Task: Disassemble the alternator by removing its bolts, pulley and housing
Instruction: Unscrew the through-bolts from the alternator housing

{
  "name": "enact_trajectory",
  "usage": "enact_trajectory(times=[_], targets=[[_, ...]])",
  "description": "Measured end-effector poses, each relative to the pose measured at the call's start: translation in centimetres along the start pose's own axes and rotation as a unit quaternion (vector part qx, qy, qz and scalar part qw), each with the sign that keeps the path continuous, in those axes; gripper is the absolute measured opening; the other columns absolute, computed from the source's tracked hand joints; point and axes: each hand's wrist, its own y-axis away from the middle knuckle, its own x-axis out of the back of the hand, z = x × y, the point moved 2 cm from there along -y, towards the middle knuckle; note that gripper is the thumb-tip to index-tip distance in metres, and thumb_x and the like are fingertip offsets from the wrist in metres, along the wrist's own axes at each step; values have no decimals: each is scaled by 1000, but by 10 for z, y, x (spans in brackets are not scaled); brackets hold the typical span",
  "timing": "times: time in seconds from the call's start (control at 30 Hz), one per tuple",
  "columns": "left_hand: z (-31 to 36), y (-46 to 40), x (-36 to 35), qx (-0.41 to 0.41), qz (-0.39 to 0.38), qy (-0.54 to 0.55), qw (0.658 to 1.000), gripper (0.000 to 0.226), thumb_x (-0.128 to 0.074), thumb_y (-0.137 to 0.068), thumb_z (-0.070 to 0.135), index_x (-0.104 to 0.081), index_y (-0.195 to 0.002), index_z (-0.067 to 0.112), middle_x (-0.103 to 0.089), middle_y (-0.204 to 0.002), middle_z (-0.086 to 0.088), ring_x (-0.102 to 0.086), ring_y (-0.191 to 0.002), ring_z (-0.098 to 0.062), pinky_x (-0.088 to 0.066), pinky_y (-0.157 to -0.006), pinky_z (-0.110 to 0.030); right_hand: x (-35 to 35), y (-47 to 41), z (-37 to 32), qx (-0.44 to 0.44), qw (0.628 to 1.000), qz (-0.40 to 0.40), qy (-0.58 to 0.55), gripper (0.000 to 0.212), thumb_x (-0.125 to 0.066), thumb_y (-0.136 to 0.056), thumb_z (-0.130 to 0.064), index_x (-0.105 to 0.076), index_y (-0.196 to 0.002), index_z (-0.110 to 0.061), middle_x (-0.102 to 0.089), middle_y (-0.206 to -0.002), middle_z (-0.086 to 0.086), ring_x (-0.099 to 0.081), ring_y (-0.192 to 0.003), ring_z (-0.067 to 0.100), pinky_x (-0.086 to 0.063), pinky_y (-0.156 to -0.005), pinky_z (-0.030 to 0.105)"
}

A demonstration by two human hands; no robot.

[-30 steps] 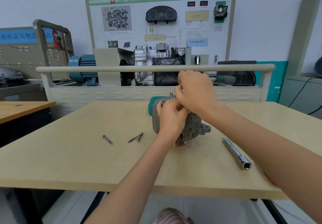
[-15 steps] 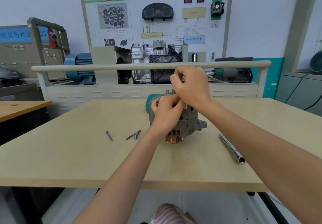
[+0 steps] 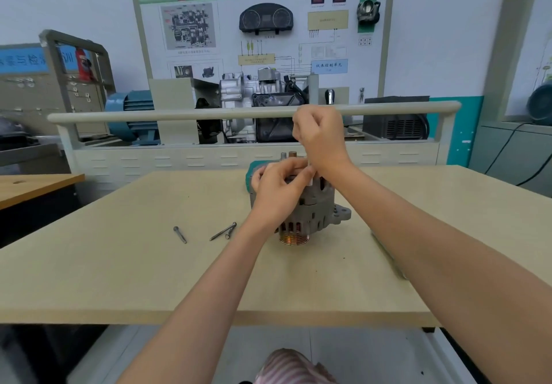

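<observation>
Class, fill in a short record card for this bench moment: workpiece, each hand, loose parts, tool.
workpiece: alternator standing pulley-down on the table
left hand: grips the alternator's top
right hand: raised above it, fingers curled, pinching a thin bolt
loose parts: three bolts lying left of the alternator
tool: socket bar at right, partly hidden by the forearm

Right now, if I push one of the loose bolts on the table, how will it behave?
The loose bolts are thin, round metal shanks lying flat on the smooth table, so a sideways push would probably roll them. Their wider heads would likely curve that roll. They look rigid and light.
</observation>
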Motion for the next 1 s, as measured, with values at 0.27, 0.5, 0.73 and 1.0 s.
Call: enact_trajectory(times=[0.27, 0.5, 0.73, 1.0], targets=[[-9, -6, 12, 23, -49, 71, 996, 6, -63, -88, 21, -66, -91, 26, -71, -87, 3, -64, -81, -4, -48, -72, -17, -8, -4, 1, -69, 988, 4, -139, 39, -38, -84, -12, -36, -45, -11, -31, -39, 1, -30, -42, 17, -31, -48, 24], [-9, -6, 11, 59, 4, 46, 997, 22, -58, -87, 6, -56, -76, 25, -63, -74, 6, -59, -69, -5, -43, -48, -10, -20, 15, -3, 79, 812, 27, 577, 20, -40, -88, -29, -50, -84, -12, -47, -76, 3, -45, -73, 22, -23, -68, 33], [-4, -4, 10, 62, -14, 22, 998, 17, -54, -89, 10, -56, -79, 24, -66, -90, -10, -60, -90, -21, -49, -69, -31, -22, 15, -9, 88, 940, 50, 326, 22, -47, -82, -21, -45, -61, -13, -41, -55, -3, -39, -60, 17, -30, -64, 30], [-5, -5, 11, 61, -49, 70, 994, 19, -61, -90, 21, -71, -107, 18, -73, -90, 9, -64, -77, 5, -44, -60, -6, -8, 6, -7, -67, 988, 51, -133, 26, -37, -71, -17, -49, -49, -9, -44, -46, 5, -38, -43, 8, -35, -49, 17]])
